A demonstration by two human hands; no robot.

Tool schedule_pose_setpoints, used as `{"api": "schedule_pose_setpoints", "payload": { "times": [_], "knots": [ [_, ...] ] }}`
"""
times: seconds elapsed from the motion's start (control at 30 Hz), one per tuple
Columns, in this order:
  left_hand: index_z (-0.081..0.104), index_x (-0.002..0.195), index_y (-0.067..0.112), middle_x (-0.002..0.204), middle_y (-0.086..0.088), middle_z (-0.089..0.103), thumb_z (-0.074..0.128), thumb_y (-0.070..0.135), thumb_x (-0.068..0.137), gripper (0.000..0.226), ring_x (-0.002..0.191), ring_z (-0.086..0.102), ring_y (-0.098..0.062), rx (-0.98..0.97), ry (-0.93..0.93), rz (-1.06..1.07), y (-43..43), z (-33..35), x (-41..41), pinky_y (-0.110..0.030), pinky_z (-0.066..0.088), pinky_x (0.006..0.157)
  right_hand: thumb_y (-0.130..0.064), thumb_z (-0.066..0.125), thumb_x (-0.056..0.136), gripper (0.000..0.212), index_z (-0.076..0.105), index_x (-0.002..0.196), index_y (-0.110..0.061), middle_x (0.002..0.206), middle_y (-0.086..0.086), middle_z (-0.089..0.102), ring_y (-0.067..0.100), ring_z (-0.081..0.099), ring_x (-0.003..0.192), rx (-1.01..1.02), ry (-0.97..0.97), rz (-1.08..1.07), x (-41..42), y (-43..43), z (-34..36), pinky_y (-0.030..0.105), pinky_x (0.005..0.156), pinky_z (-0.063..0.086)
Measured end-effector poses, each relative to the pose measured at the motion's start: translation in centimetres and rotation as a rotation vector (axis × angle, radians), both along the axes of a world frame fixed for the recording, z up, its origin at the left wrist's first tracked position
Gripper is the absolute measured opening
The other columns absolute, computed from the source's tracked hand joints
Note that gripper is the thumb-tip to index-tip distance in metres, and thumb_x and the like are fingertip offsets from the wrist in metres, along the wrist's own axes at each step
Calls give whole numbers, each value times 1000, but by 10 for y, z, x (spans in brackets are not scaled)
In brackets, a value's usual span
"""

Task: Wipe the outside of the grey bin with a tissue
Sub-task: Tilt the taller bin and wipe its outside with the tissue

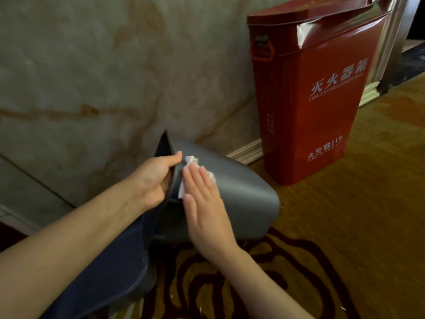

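— Right, what's nearest to you there?

— A dark blue trouser leg (110, 268), low and left, on the gold carpet with dark red swirls (345, 226). Just past it the right hand (204, 203) lies flat, fingers straight and together, pressing a crumpled white paper tissue (189, 162) against the smooth matte grey plastic bin (241, 187).

— And the other hand?

— The left hand (154, 178) is clamped on the bin's rim, thumb on the outside, fingers hidden inside the mouth.

— How does the bin sit?

— Tipped on its side on the carpet, its mouth towards the person, rounded base pointing away. The right hand covers part of its wall.

— Anything behind?

— A tall red metal fire-extinguisher box with white lettering (310, 100) stands near the bin's base, not touching it, against the veined beige marble wall (92, 77).
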State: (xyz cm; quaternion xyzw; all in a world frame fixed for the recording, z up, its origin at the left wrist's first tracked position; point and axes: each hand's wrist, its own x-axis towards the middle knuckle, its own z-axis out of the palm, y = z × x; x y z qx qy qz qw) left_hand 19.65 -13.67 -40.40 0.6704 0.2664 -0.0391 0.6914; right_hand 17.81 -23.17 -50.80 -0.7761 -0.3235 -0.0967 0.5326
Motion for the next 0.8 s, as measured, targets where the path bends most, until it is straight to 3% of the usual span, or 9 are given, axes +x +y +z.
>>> {"api": "schedule_pose_setpoints", "payload": {
  "times": [0.13, 0.2, 0.33, 0.47, 0.53, 0.67, 0.8],
  "knots": [
    [67, 93, 4, 76, -7, 76, 43, 25, 94, 32, 70, 72, -15, 68, -20, -43, 13, -10, -9, -27, 58, 69, -36, 16, 99, 44, 10, 143, -33, 151, -18, 9, -5, 2, 142, -67, -68, -34, 3, -3, -19, 14, 115, -4],
    [67, 86, 2, 67, -6, 76, 44, 22, 94, 31, 62, 72, -15, 107, -34, -53, 17, -15, -12, -24, 59, 60, -36, 18, 99, 45, 16, 144, -32, 150, -19, 13, -5, 7, 142, -81, 6, -105, 12, -14, -40, 13, 115, -1],
    [65, 81, 2, 60, -5, 75, 43, 20, 94, 31, 56, 72, -14, 148, -49, -48, 28, -16, -14, -22, 56, 49, -32, 21, 100, 44, 26, 143, -29, 147, -22, 18, 1, 17, 142, -80, 313, -238, 35, -57, -99, 14, 112, 7],
    [66, 82, 2, 61, -4, 75, 44, 21, 94, 31, 57, 71, -13, 202, -75, -93, 31, -19, -7, -21, 57, 51, -49, 17, 96, 52, 30, 143, -29, 152, -4, 32, 16, 27, 141, -33, 749, -355, 41, -93, -136, 31, 112, 22],
    [66, 80, 3, 60, -3, 75, 44, 21, 94, 32, 55, 71, -12, 219, -83, -101, 34, -17, -4, -20, 56, 50, -51, 18, 95, 54, 32, 142, -28, 151, -1, 35, 19, 29, 140, 43, 834, -372, 37, -91, -137, 34, 112, 24],
    [66, 79, 5, 60, -2, 75, 44, 22, 94, 32, 56, 71, -11, 235, -64, -78, 46, -16, -3, -20, 56, 49, -45, 18, 97, 53, 19, 146, -24, 157, -5, 19, 8, 15, 143, 137, 767, -371, 26, -74, -119, 22, 111, 11],
    [70, 77, 7, 65, -1, 76, 46, 23, 93, 33, 61, 72, -11, 241, -47, -58, 61, -15, -3, -21, 57, 53, -38, 15, 99, 53, 2, 148, -21, 158, -8, -3, 0, -5, 140, 14, 640, -349, 14, -58, -111, 18, 111, -1]
  ]
}}
